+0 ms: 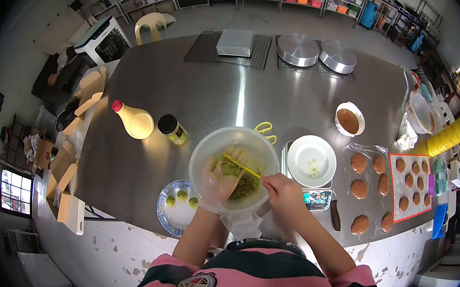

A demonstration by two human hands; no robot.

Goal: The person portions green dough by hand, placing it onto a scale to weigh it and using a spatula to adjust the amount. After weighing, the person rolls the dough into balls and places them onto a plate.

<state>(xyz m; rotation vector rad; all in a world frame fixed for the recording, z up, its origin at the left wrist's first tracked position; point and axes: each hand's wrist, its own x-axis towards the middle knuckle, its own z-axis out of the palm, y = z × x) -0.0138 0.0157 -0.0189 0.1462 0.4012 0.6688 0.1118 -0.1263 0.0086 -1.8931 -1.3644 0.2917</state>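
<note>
A large translucent bowl (202, 154) stands before me with a crumbly green mixture (245, 189) in it. My left hand (219, 183), in a clear plastic glove, is inside the bowl and cups a clump of the green mixture. My right hand (281, 192) reaches over the bowl's right rim, fingers closed on a thin yellow utensil (244, 167) whose far end touches the clump. Left of the bowl, a white plate with a blue patterned rim (166, 215) carries 3 small green balls (182, 195).
Right of the bowl, a white plate (302, 151) with green crumbs rests on a digital scale (316, 199), near a dark-handled knife (335, 215). Flat brown rounds (358, 189) lie on plastic at right. A yellow bottle (137, 122), a black-lidded jar (172, 130) and yellow scissors (265, 128) stand or lie nearby.
</note>
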